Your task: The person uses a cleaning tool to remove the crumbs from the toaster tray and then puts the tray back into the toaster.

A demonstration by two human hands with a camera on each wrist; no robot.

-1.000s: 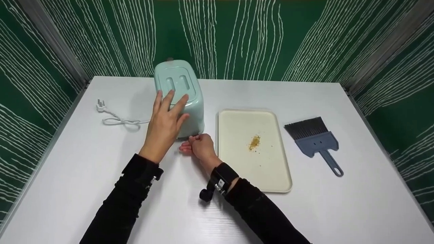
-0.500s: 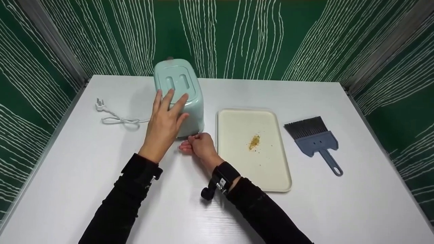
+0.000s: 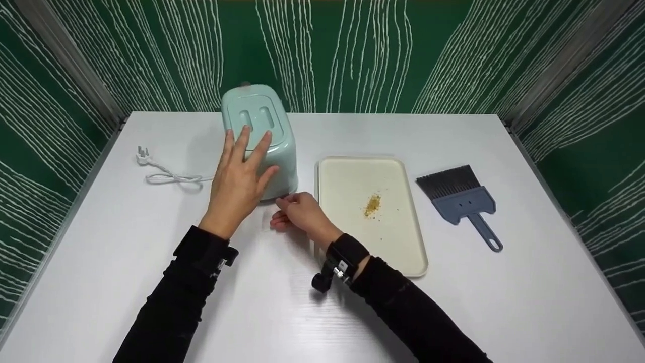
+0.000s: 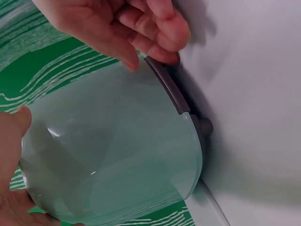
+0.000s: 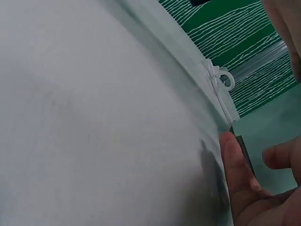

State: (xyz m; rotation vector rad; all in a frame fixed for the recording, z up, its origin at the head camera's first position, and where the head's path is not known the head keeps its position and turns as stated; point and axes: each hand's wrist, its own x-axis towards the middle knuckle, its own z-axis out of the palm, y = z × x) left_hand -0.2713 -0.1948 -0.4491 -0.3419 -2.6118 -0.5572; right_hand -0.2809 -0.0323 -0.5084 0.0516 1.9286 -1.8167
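Note:
A mint-green toaster [image 3: 282, 166], its top marked by two oblong recesses, stands on the white table. My left hand [image 3: 234, 181] rests over its near top edge with spread fingers; in the left wrist view that hand's fingers [image 4: 11, 141] touch the far end of the body. My right hand [image 3: 302, 214] is low at the toaster's near base. There, a dark strip [image 4: 167, 87] runs along the bottom edge, with right thumb and index fingertips right at it. In the right wrist view the index finger [image 5: 235, 162] lies along this strip, the thumb apart; I cannot tell whether they pinch it.
Right of the toaster lies a cream tray [image 3: 352, 252] with a small heap of yellow-brown crumbs [image 3: 373, 205]. A blue-grey hand brush [image 3: 463, 201] with black bristles lies farther right. The toaster's white cord and plug [image 3: 143, 159] lie on the left. Green patterned walls enclose the table.
My right wrist has shifted to the right and its fingers have turned slightly at the base. The left hand stays on the toaster. The whole head view has shifted slightly.

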